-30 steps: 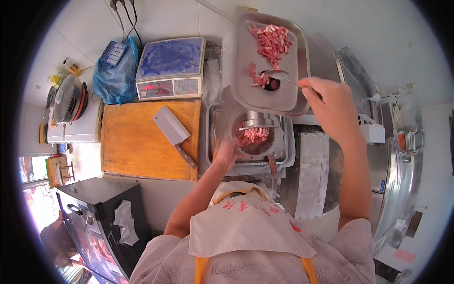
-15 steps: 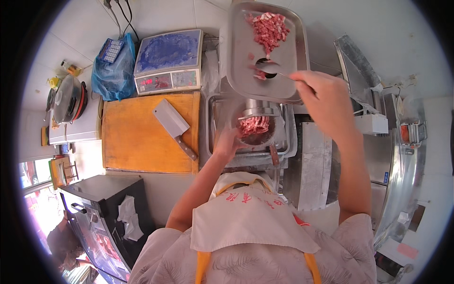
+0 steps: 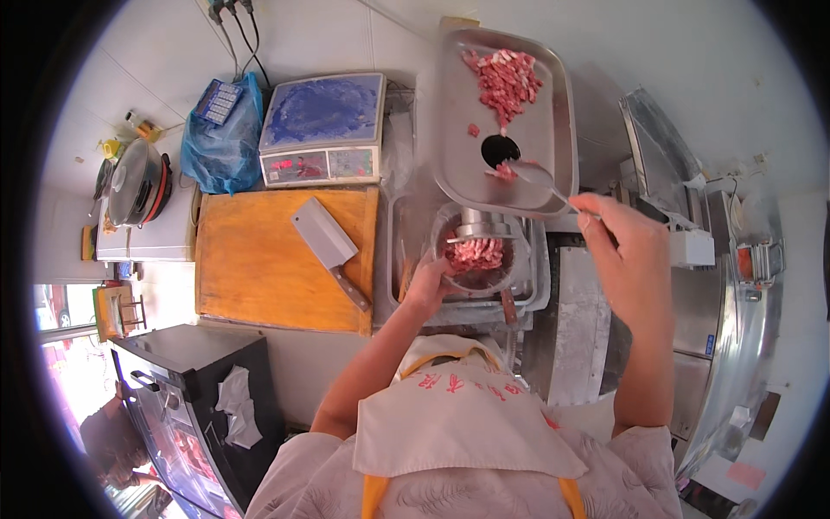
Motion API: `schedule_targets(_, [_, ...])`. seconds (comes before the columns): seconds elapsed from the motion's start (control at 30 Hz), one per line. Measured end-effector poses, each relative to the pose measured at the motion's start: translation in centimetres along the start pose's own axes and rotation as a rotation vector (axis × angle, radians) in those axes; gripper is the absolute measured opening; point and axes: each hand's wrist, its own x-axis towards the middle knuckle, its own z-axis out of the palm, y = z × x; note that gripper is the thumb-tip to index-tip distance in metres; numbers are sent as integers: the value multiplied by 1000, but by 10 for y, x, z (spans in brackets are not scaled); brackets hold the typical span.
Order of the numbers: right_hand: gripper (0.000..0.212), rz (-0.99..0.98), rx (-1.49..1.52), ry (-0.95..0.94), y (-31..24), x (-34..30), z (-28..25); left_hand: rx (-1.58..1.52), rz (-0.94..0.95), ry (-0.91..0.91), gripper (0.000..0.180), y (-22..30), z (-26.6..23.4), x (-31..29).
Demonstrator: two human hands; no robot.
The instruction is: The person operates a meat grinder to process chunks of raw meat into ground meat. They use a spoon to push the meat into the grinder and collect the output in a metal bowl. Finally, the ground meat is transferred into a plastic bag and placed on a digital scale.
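Note:
My right hand [image 3: 624, 246] is closed round the handle of a metal spoon [image 3: 534, 175]. The spoon's bowl sits in a steel feed tray [image 3: 456, 173], by a few bits of meat at the edge of a dark round hole [image 3: 500, 150]. Small chunks of red meat [image 3: 510, 85] are heaped at the tray's far end. Below the tray, my left hand [image 3: 430, 284] grips the left rim of a round bowl [image 3: 486, 282]. Strands of minced meat [image 3: 475, 253] hang from the meat grinder's outlet [image 3: 482, 224] into it; some fingers are hidden behind the rim.
A cleaver [image 3: 327, 238] lies on a wooden board [image 3: 246, 259] to the left. Behind it stand a scale [image 3: 322, 112] and a blue plastic bag [image 3: 220, 151] with a calculator [image 3: 218, 101]. Under the bowl is a metal tray [image 3: 538, 290]; another person [image 3: 117, 437] is at lower left.
The spoon has moved right and toward me, off the hole, bringing small meat bits to its near side. My left hand keeps its hold on the bowl. The whole view has shifted slightly.

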Motion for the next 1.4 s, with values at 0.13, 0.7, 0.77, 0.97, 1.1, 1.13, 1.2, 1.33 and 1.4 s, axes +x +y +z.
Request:
schedule_targets(0.13, [16,-34,38,60,5,6,17,-13,-8,11,48,-3,-2,2])
schedule_targets(0.7, [20,-83,-107,20,9,13,-14,-8,-9,-17,50,-3,-4,7])
schedule_targets(0.77, [22,-78,-65,124,20,43,-16,0,-13,3,51,-2,-1,8])
schedule_targets(0.97, [34,-55,-177,136,66,186,10,-10,-30,-24,51,2,3,6])
schedule_targets(1.1, [36,-137,-182,-59,66,197,21,11,-47,-4,51,4,2,3])
schedule_targets(1.13, [36,-152,-165,-76,58,180,19,2,-49,4,50,2,-3,5])
schedule_targets(1.2, [34,-186,-175,-102,46,137,11,3,-58,9,48,-1,-4,7])
schedule_targets(1.33, [27,-104,-171,-138,22,64,-1,2,-30,-29,46,2,-4,11])
schedule_targets(1.4, [24,-111,-72,9,18,57,-1,-9,-10,-28,46,0,-9,15])
